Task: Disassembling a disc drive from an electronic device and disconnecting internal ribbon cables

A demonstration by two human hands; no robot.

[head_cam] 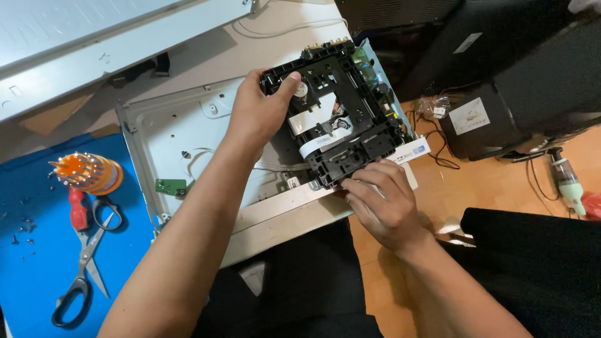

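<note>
A black plastic disc-drive mechanism (341,119) with a white flat ribbon cable lies tilted over the right end of an open grey metal chassis (188,134). My left hand (260,112) grips the mechanism's upper left corner, thumb on top. My right hand (382,200) pinches its lower front edge with the fingertips. A green circuit board (369,69) shows beneath the mechanism at the far right of the chassis.
On a blue mat (31,263) at left lie scissors (84,263), a red-handled screwdriver (78,209), an orange bit holder (87,173) and several loose screws. A grey metal cover (94,37) lies at the top left. Black equipment (532,81) and cables stand on the floor at right.
</note>
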